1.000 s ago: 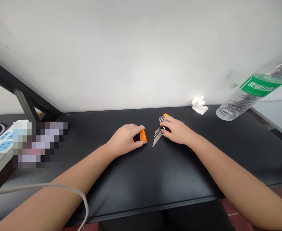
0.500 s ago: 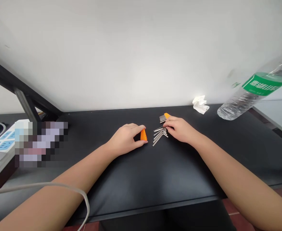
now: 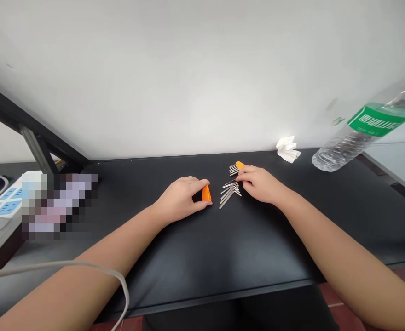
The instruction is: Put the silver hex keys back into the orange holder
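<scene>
An orange hex key holder (image 3: 206,193) is gripped between the thumb and fingers of my left hand (image 3: 178,200), low over the black tabletop. Just right of it lie several loose L-shaped hex keys (image 3: 227,195), fanned out side by side. My right hand (image 3: 259,184) is closed in a pinch at the upper end of the fan, on a thin hex key (image 3: 230,182); its far end is hidden by the fingers. Behind that hand sits a second orange holder (image 3: 240,165) with several hex keys in it, partly covered by the fingers.
A crumpled white tissue (image 3: 288,149) and a plastic bottle with a green label (image 3: 378,120) stand by the wall. At left are a power strip (image 3: 7,202) and a blurred-out item (image 3: 59,207). A pale cable (image 3: 85,264) passes over my left forearm.
My right hand has shifted very slightly, and the thin hex key at its fingertips shows more clearly. My left hand and its holder have stayed in place.
</scene>
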The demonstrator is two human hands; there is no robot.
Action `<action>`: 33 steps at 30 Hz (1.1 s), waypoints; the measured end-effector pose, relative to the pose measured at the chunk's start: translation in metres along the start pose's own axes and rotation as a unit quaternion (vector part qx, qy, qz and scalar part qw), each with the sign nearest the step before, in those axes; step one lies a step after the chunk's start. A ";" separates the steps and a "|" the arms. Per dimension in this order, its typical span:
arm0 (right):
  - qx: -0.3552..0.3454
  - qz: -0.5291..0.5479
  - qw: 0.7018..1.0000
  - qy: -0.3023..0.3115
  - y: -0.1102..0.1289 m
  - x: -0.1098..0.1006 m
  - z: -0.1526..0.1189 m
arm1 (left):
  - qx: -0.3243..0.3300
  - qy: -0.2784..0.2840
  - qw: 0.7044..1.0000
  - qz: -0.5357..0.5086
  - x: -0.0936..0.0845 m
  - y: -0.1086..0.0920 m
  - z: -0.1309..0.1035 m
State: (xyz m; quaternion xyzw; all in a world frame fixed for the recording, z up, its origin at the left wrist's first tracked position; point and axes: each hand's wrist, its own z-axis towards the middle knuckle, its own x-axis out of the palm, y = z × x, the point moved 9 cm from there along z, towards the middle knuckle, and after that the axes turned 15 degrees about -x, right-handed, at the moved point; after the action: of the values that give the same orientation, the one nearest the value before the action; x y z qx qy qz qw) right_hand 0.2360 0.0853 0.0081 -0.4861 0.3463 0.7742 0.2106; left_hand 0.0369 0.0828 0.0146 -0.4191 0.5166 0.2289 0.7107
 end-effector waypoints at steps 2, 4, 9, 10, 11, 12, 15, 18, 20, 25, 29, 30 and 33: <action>-0.002 0.001 1.000 0.006 0.000 0.000 0.000 | 0.004 0.000 1.000 -0.003 -0.001 0.000 0.000; -0.005 0.006 1.000 0.006 0.002 0.000 0.001 | 0.007 -0.003 1.000 -0.005 -0.001 -0.001 -0.001; 0.001 0.025 1.000 -0.007 0.012 0.001 0.003 | -0.001 -0.001 1.000 -0.005 0.000 0.000 0.000; -0.004 0.029 1.000 -0.002 0.015 0.003 0.004 | -0.003 -0.001 1.000 -0.005 0.000 0.000 0.000; -0.010 0.033 0.999 0.003 0.019 0.004 0.004 | -0.004 -0.001 1.000 -0.005 0.000 0.000 0.000; -0.013 0.037 0.999 0.009 0.022 0.005 0.005 | -0.005 -0.001 1.000 -0.007 0.000 0.000 0.000; -0.018 0.052 0.998 0.027 0.030 0.008 0.005 | -0.006 0.000 1.000 -0.014 0.000 0.000 0.000; -0.038 0.065 0.996 0.039 0.037 0.009 0.006 | -0.007 -0.001 1.000 -0.018 0.000 0.001 0.001; -0.048 0.070 0.996 0.041 0.040 0.009 0.006 | -0.005 -0.001 1.000 -0.019 -0.001 0.000 0.000; -0.057 0.057 0.996 0.030 0.045 0.001 0.004 | -0.006 0.000 1.000 -0.019 -0.001 0.000 0.000; -0.084 0.020 0.995 0.051 0.053 -0.002 0.002 | -0.018 0.000 1.000 -0.009 -0.001 0.001 0.001; -0.089 0.009 0.994 0.061 0.055 0.000 0.002 | -0.021 0.000 1.000 -0.007 -0.001 0.001 0.001; -0.091 -0.027 0.991 0.091 0.060 0.005 0.002 | -0.026 -0.002 1.000 -0.009 0.000 0.002 0.002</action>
State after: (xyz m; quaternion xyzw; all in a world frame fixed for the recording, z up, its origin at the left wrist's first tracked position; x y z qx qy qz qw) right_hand 0.1927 0.0469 0.0237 -0.5808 0.2791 0.7491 0.1537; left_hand 0.0361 0.0853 0.0143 -0.4413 0.5055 0.2367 0.7026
